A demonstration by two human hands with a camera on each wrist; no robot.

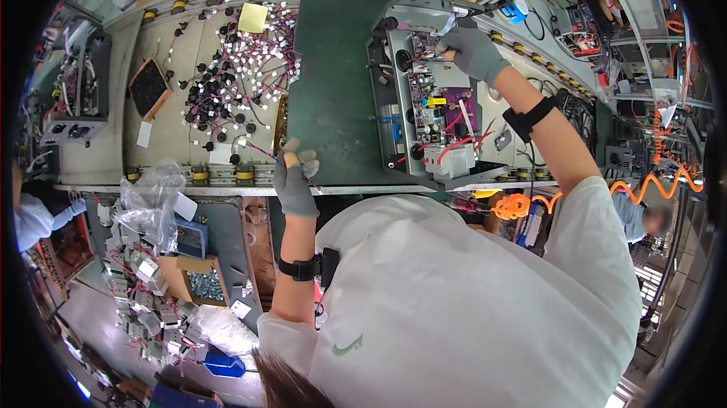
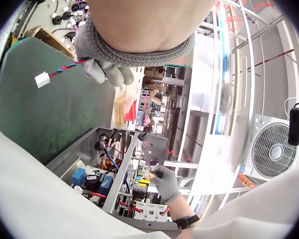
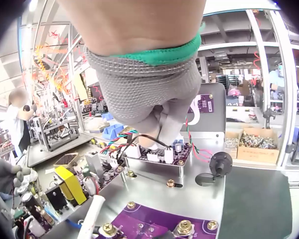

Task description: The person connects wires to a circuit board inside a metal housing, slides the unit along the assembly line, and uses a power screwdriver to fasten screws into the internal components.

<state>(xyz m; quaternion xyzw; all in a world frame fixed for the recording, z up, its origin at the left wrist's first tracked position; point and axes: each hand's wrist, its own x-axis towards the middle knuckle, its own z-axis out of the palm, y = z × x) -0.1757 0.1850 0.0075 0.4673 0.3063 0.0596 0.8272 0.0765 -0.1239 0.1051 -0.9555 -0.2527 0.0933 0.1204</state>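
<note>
My gloved left hand is at the front edge of the bench, its fingers curled round a twisted red-and-blue wire lead. A white plug on the lead's end sticks out past the fingers. My gloved right hand reaches into an open metal chassis and pinches at a wire connector on a small purple circuit board. Its fingertips are partly hidden among black and coloured wires. Below that board in the head view is a larger board with a yellow transformer.
A heap of wire leads with black round parts covers the bench to the left, with a small tray beside it. A green mat lies under the chassis. An orange coiled hose hangs at the right.
</note>
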